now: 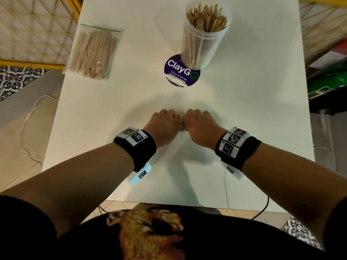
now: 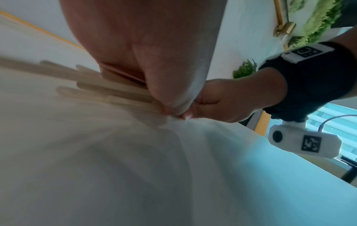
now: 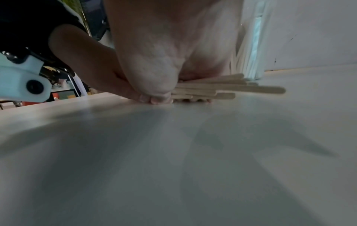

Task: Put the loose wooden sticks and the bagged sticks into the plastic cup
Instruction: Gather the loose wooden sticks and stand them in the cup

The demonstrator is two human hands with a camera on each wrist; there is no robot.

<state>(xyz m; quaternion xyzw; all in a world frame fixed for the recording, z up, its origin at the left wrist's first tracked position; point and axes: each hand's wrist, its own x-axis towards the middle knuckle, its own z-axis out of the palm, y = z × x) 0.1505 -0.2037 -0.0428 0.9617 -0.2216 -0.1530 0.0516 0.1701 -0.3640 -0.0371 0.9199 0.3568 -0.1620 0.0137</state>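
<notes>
Both hands sit side by side at the middle of the white table [image 1: 244, 102], curled over one bundle of loose wooden sticks [image 1: 181, 125]. My left hand [image 1: 165, 121] grips the bundle's left part; the sticks [image 2: 108, 90] fan out past its thumb. My right hand [image 1: 199, 122] grips the right part, with stick ends [image 3: 231, 88] poking out just above the tabletop. The clear plastic cup [image 1: 203, 34] stands upright at the far centre-right, packed with sticks. The zip bag of sticks [image 1: 93, 53] lies flat at the far left.
A round purple "ClayGo" sticker [image 1: 178, 72] lies on the table, partly under the cup's base. The table's left edge runs just beside the bag. A cable hangs off the near right edge. Tiled floor and a yellow-framed lattice partition lie to the left.
</notes>
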